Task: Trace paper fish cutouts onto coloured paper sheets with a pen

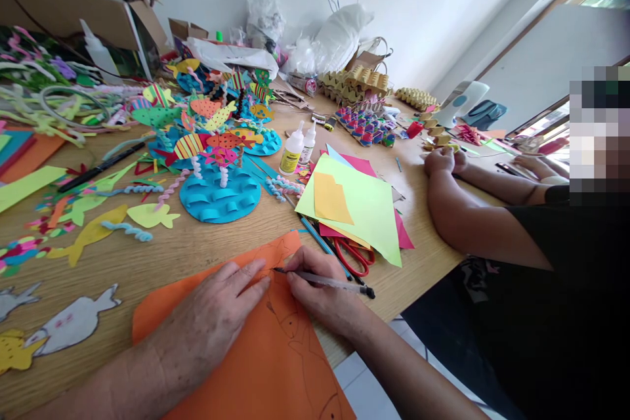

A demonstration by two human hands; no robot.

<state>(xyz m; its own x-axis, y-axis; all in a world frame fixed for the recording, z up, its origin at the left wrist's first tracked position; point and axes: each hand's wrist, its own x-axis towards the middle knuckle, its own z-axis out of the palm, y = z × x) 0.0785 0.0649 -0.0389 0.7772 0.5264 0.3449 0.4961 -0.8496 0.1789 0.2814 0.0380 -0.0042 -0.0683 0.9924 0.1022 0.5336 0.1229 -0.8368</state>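
An orange sheet of paper (256,354) lies at the table's front edge, with fish outlines drawn in dark ink along its right side. My left hand (216,315) rests flat on this sheet, fingers stretched toward the pen tip. In my right hand (319,289) is a clear-barrelled pen (335,283), its tip touching the paper near the top right corner. White and yellow fish cutouts lie left of the sheet, among them a white paper fish (79,321). Beyond the sheet stands a round blue base (220,193) with colourful paper fish on twisted stems.
Green paper (364,210) lies over red scissors (357,257) to the right. Two glue bottles (293,151) stand behind. Egg cartons (354,82) and plastic bags line the wall. A co-worker's arms (462,203) rest on the table at right. A black marker (101,167) lies left.
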